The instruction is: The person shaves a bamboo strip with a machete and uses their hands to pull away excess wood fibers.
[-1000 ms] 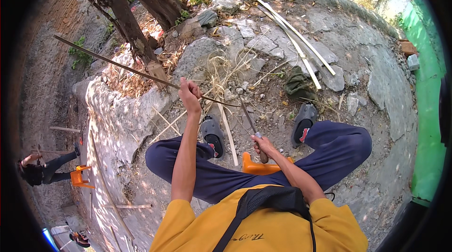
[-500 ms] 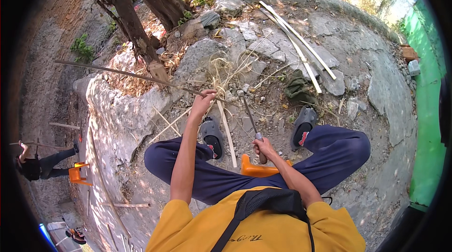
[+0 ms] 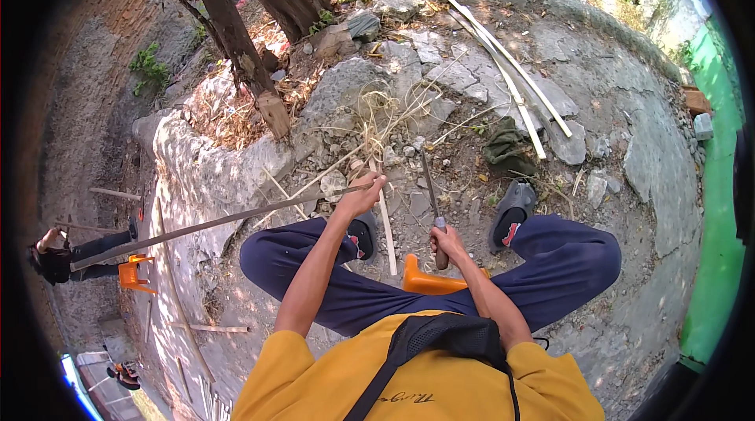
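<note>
My left hand (image 3: 362, 194) is closed around one end of a long, thin brown strip (image 3: 212, 221), which looks like split bamboo. From the fist the strip slants down and away to the far left. In my right hand (image 3: 447, 244) is a long narrow knife (image 3: 430, 185), gripped by its handle with the blade pointing forward, apart from the strip. Beyond my left hand lies a tangle of pale shavings (image 3: 379, 118). A pale flat strip (image 3: 387, 232) lies on the ground between my feet, and an orange stool (image 3: 429, 278) shows beneath me.
Long pale strips (image 3: 511, 67) lie at the far right beside a dark green cloth (image 3: 507, 146). A tree trunk (image 3: 236, 36) and rocks stand ahead. A green wall (image 3: 720, 185) bounds the right. At far left, another person (image 3: 55, 264) stands near an orange chair (image 3: 135, 273).
The brown strip's far end has swung down and toward me on the left, and my left hand has shifted slightly right and nearer. The right hand still grips the knife.
</note>
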Demonstrator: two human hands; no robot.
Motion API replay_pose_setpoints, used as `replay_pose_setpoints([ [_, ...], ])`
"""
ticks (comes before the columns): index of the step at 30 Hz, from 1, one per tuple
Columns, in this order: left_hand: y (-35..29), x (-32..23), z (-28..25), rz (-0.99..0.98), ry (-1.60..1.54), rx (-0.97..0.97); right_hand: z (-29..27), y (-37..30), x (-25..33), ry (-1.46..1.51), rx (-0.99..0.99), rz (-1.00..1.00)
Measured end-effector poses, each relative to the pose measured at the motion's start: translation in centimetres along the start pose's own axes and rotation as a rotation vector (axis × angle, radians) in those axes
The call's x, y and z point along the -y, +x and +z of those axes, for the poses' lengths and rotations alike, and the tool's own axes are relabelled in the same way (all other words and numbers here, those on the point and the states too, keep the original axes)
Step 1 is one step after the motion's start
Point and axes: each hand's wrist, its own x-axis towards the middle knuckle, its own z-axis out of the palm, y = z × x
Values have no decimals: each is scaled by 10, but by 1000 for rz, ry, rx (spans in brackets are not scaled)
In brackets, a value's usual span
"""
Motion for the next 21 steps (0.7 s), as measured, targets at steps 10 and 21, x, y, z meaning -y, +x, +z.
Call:
replay_pose_setpoints([
  [10,-26,-2,24,119,83,-27,3,-9,6,-113,29,-86],
  [21,-99,4,91,208,427,-43,-5,-13,7,-390,175,-172],
])
